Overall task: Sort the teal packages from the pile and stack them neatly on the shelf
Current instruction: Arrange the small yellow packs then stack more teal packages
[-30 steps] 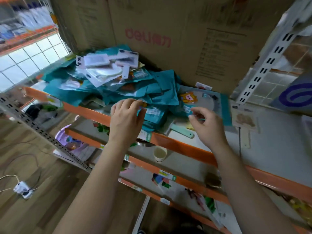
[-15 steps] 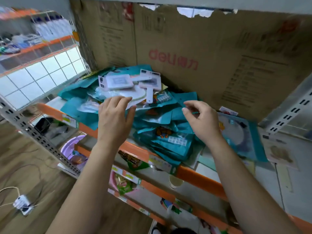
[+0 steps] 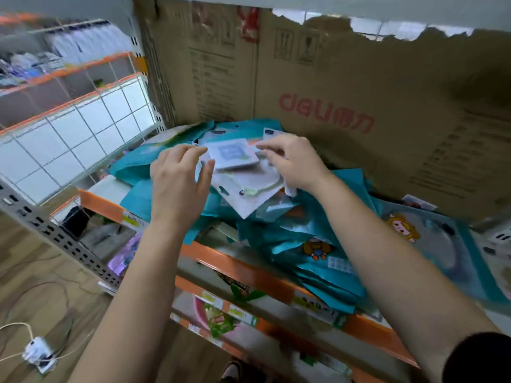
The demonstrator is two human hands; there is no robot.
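A loose pile of teal packages (image 3: 301, 244) covers the shelf (image 3: 243, 268), some showing cartoon stickers. On top of the pile lie white packages, the uppermost a square white package (image 3: 233, 156) with a blue print. My left hand (image 3: 179, 181) is at its left edge, thumb and fingers curled round the corner. My right hand (image 3: 293, 161) pinches its right edge with the fingertips. A larger white flat pack (image 3: 249, 189) lies beneath it.
A big cardboard box (image 3: 359, 106) stands right behind the pile. A flat teal-framed pack (image 3: 431, 244) lies on the shelf to the right. Lower shelves hold assorted goods. A wire grid (image 3: 83, 139) closes the left side, and a power strip (image 3: 38, 355) lies on the floor.
Both hands moved up and back over the pile and closed in on the square white package from either side. The view tilted upward.
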